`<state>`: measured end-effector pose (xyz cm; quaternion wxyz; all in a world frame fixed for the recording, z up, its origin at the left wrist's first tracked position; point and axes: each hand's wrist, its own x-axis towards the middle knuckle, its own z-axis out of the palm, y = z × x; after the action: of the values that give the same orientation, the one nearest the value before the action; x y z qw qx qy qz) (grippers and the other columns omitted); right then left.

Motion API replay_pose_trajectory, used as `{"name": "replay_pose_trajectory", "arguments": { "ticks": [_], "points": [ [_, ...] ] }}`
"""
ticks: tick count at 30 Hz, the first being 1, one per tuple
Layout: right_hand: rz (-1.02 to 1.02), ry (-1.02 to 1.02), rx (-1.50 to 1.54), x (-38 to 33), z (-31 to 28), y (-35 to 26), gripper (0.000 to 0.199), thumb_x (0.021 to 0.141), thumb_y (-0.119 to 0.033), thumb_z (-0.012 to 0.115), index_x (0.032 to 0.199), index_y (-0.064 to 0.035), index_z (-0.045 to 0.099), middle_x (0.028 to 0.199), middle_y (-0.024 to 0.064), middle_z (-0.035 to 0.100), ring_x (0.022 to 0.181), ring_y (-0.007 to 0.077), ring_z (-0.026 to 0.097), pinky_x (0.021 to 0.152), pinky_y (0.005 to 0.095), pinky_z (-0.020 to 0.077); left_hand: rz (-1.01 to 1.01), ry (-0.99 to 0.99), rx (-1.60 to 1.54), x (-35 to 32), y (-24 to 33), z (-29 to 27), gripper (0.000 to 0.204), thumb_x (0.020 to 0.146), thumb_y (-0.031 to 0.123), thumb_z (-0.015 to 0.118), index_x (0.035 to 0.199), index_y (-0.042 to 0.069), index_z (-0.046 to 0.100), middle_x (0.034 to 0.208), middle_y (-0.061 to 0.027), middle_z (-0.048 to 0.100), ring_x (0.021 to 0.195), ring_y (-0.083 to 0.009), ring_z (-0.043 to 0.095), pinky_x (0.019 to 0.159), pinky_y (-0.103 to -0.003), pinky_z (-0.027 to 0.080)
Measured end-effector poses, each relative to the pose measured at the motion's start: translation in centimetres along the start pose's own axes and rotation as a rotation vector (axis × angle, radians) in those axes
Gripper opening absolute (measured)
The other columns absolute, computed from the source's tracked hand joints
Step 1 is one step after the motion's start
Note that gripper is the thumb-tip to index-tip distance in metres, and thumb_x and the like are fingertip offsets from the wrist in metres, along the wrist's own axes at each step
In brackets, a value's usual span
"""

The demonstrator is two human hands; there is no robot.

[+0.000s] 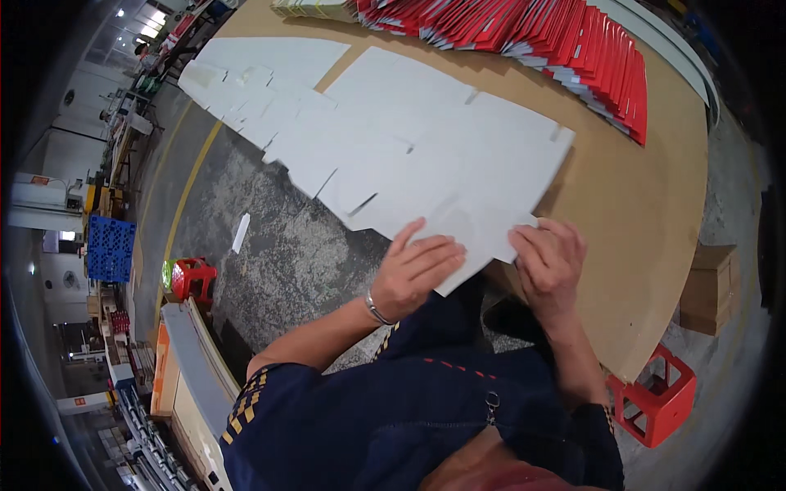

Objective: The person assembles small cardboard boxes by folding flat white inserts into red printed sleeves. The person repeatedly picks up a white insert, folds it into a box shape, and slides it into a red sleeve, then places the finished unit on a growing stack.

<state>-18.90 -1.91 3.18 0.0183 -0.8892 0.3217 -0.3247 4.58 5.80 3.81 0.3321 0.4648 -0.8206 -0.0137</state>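
A large white die-cut cardboard sheet (458, 155), with slits and notches along its edges, lies in front of me and overhangs the table's near left side. My left hand (419, 268) rests on its near end, fingers stretched out over the surface. At the sheet's near right corner, beside a small tab, my right hand (550, 260) has its fingers curled over the edge; the thumb is partly hidden. Further white cardboard (282, 56) extends to the far left, and where one sheet ends and another begins is hard to tell.
The table has a brown top (634, 245). A long row of overlapping red-and-white folded pieces (524, 37) lies along its far side. To the right stand a cardboard box (706, 290) and a red stool (655, 401). Another red stool (193, 278) and a blue pallet (110, 248) are at left.
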Motion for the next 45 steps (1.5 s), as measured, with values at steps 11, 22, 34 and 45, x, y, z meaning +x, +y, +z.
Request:
{"name": "replay_pose_trajectory", "arguments": {
  "ticks": [11, 22, 34, 45],
  "points": [
    [0.475, 0.101, 0.191, -12.1, -4.0, -1.0, 0.026, 0.076, 0.008, 0.054, 0.095, -0.0052, 0.067, 0.094, 0.0092, 0.067, 0.096, 0.0273, 0.064, 0.099, 0.0511, 0.0434, -0.168, -0.309, 0.052, 0.0, 0.6, 3.4, 0.116, 0.054, 0.039, 0.089, 0.149, 0.009, 0.029, 0.154, -0.0187, 0.029, 0.143, -0.0439, 0.024, 0.115, -0.057, 0.022],
    [0.722, 0.308, -0.001, -25.1, -9.9, 1.0, 0.021, 0.079, -0.006, 0.062, 0.099, -0.0035, 0.067, 0.105, 0.0109, 0.064, 0.107, 0.0288, 0.057, 0.095, 0.0391, 0.0433, 0.105, -0.495, -0.15, 3.2, -2.1, 8.7, 0.045, 0.068, 0.002, 0.069, 0.111, 0.014, 0.07, 0.128, -0.0036, 0.06, 0.12, -0.0276, 0.054, 0.098, -0.041, 0.043],
    [0.977, 0.338, -0.153, -30.5, -11.6, 1.0, 0.056, 0.075, -0.003, 0.074, 0.128, -0.0051, 0.058, 0.101, 0.0108, 0.066, 0.095, 0.0253, 0.063, 0.087, 0.0363, 0.0499, 0.138, -0.261, -0.399, 4.1, 4.3, 16.7, 0.034, 0.074, 0.006, 0.073, 0.107, 0.01, 0.068, 0.125, -0.0074, 0.063, 0.121, -0.0293, 0.055, 0.104, -0.045, 0.039],
    [1.342, 0.502, -0.171, -24.5, -11.1, 3.2, 0.075, 0.08, -0.008, 0.077, 0.143, 0.0, 0.038, 0.098, 0.0085, 0.061, 0.081, 0.015, 0.057, 0.074, 0.0295, 0.0491, 0.101, -0.304, 0.054, 6.8, 10.0, 21.7, 0.043, 0.09, 0.025, 0.062, 0.128, 0.006, 0.056, 0.144, -0.0071, 0.048, 0.138, -0.0334, 0.036, 0.109, -0.069, 0.016]
  ]
}}
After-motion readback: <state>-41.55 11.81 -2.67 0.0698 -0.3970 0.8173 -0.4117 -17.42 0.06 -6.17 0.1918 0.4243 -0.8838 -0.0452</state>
